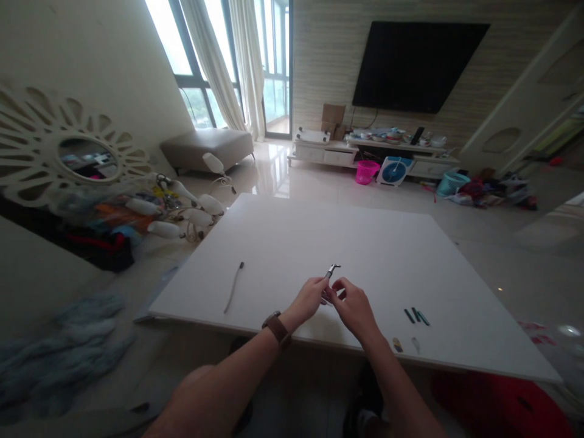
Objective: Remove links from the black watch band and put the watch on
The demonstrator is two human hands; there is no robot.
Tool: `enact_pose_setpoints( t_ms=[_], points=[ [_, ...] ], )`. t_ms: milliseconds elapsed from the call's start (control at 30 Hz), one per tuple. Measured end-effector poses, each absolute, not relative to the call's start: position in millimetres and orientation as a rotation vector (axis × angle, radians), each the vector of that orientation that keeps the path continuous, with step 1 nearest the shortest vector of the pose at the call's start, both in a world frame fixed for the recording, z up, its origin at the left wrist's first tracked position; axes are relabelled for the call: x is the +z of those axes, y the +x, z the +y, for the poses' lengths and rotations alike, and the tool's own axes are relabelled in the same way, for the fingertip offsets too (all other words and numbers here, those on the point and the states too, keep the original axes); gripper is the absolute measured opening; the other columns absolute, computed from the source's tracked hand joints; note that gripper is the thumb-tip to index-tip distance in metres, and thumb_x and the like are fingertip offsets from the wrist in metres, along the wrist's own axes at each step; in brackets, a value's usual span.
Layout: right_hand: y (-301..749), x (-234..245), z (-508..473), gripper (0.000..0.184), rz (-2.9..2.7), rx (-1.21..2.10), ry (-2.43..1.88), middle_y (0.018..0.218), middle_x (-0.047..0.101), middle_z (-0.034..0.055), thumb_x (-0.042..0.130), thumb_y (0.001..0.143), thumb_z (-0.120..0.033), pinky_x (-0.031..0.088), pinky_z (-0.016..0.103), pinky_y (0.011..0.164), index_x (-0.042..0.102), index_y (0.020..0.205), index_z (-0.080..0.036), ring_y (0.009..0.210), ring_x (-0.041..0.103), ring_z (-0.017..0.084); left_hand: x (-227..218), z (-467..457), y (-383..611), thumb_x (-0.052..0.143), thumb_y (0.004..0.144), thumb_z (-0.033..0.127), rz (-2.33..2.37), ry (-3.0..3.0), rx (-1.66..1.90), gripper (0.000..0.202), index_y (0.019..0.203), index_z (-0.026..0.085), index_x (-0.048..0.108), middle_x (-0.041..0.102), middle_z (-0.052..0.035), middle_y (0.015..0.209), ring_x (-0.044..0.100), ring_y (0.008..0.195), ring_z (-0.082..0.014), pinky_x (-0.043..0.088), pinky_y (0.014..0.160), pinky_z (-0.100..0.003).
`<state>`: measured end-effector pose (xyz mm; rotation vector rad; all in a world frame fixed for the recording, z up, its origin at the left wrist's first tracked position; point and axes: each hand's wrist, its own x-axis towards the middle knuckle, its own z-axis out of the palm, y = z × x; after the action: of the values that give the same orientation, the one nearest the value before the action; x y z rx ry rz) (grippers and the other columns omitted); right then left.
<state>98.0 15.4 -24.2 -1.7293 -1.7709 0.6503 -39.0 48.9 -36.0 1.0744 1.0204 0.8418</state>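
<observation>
In the head view, you are working above the white table (292, 237), with your forearms crossing its near edge. That edge is running just below your hands and slanting down toward the right. Ahead of you, the tabletop is stretching on to the far edge. On your left, the cord (233, 288) is lying between your left hand (312, 295) and the left edge, its dark end facing away from you; the lamp (207, 204) is standing close by that edge. On your right, green sticks (415, 315) are lying well apart from your right hand (353, 305), while a dark piece (398, 345) and a pale piece (415, 345) are sitting near your forearm, close to the near edge.

Your left hand is closing around the tool (329, 274), which is sitting above the table between your hands. Its long axis is pointing away from you and leaning a little right; its metal tip is bending off to the right. Your right fingers are curling in at its lower part, just beside your left thumb.

Your fingers are hiding most of the handle, so I cannot tell whether the right hand is gripping or only touching. The dark and pale pieces are showing too small to identify.
</observation>
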Motion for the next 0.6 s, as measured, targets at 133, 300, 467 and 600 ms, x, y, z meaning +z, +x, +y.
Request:
enact_pose_setpoints(
  t_ms=[133,300,467,600],
  points=[
    [96,-24,17,0.02,-1.779,0.67,-1.684,0.093,0.071,0.006,0.057,0.089,-0.039,0.047,0.032,0.07,0.063,0.097,-0.022,0.075,0.067,0.02,-36,56,-40,0.052,0.082,0.044,1.071,1.049,0.861,0.033,0.065,0.016,0.055,0.065,-0.0071,0.071,0.06,0.064,-0.0175,0.045,0.06,-0.029],
    [95,-30,12,0.039,-1.841,0.659,-1.542,0.114,0.066,0.0094,0.065,0.082,-0.033,0.051,0.036,0.082,0.058,0.118,-0.021,0.097,0.065,0.024,-34,55,-46,0.055,0.081,0.05,1.03,0.989,0.845,0.036,0.07,0.015,0.055,0.068,-0.0101,0.078,0.065,0.064,-0.0184,0.045,0.06,-0.028],
    [95,-31,4,0.039,-1.925,0.626,-1.528,0.114,0.065,0.0095,0.066,0.082,-0.031,0.05,0.039,0.087,0.056,0.118,-0.02,0.1,0.064,0.025,-36,48,-51,0.055,0.077,0.053,1.025,1.038,0.781,0.039,0.072,0.014,0.056,0.066,-0.0098,0.079,0.064,0.064,-0.0179,0.046,0.06,-0.028],
    [97,-31,2,0.04,-1.94,0.609,-1.559,0.111,0.065,0.0086,0.067,0.083,-0.033,0.051,0.038,0.084,0.057,0.119,-0.02,0.097,0.063,0.024,-36,47,-55,0.049,0.08,0.048,1.021,1.147,0.703,0.035,0.074,0.014,0.058,0.066,-0.0092,0.083,0.065,0.071,-0.0185,0.049,0.065,-0.029]
  ],
)
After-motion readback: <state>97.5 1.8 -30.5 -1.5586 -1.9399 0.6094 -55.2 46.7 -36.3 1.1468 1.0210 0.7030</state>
